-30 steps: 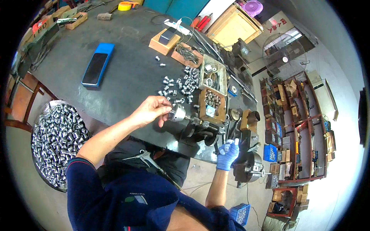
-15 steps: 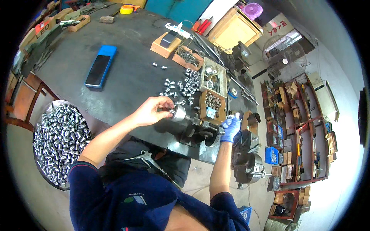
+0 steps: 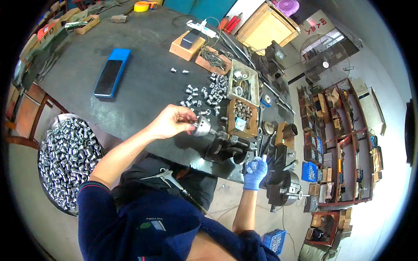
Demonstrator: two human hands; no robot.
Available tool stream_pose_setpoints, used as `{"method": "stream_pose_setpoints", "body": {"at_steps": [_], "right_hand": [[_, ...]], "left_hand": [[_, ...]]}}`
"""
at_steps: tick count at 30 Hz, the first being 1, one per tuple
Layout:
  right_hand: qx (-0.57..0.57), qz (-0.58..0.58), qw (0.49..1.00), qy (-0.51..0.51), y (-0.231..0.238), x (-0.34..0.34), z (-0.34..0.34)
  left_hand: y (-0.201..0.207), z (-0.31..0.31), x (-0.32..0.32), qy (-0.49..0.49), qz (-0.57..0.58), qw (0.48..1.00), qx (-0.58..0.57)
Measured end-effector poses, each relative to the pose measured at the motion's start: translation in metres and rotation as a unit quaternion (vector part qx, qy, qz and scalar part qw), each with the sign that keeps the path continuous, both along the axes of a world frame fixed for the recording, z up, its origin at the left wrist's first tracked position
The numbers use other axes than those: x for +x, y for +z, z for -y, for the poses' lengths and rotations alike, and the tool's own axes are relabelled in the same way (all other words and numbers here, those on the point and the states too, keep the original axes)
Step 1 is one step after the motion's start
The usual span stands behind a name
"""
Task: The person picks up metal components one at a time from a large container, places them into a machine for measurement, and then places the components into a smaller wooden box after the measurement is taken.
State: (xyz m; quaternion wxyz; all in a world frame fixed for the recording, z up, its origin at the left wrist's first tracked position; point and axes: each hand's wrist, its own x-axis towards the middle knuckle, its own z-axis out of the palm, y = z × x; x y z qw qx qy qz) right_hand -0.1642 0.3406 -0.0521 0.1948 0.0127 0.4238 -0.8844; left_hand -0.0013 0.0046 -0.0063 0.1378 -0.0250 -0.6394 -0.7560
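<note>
My bare left hand (image 3: pixel 176 122) has its fingers pinched together against the front of a round metal chuck (image 3: pixel 202 126). What lies between the fingertips is mostly hidden. The chuck sits on a dark bench-top spindle fixture (image 3: pixel 228 148) at the table's near edge. To the right of that fixture is my right hand (image 3: pixel 255 172) in a blue glove, fingers curled and thumb pointing up. Whatever it may be closed on cannot be made out. Just beyond the chuck, small shiny metal fittings (image 3: pixel 213 93) lie loose on the dark table (image 3: pixel 148 56).
A round tub (image 3: pixel 102 150) heaped with metal fittings stands at the left. Behind the fixture are a wooden box of small parts (image 3: pixel 244 117) and a grey tray (image 3: pixel 237 89). A vise (image 3: pixel 283 189) is at right; an air gun (image 3: pixel 165 176) lies across my lap.
My right hand has dropped toward me from the end of the fixture, its fingers curled. My left hand stays at the chuck. The view has shifted slightly.
</note>
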Motion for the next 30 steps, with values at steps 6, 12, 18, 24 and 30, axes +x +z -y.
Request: {"method": "stream_pose_setpoints", "body": {"at_steps": [6,12,18,24,30], "right_hand": [[0.065,0.030,0.995,-0.074,0.008,0.004,0.027],[0.006,-0.010,1.000,-0.009,0.005,0.004,-0.002],[-0.026,-0.073,0.997,0.006,0.019,0.003,-0.003],[0.043,-0.001,0.999,0.007,-0.024,-0.013,0.007],[0.246,-0.068,0.963,-0.087,-0.015,-0.088,0.058]], "left_hand": [[0.003,-0.002,0.000,0.000,0.031,0.999,0.033],[0.001,-0.003,-0.001,0.011,-0.007,1.000,-0.004],[0.000,-0.002,-0.001,0.026,-0.015,0.999,-0.020],[0.000,-0.003,-0.001,0.020,0.012,0.999,0.027],[0.004,0.000,-0.003,-0.004,0.038,0.996,0.075]]}}
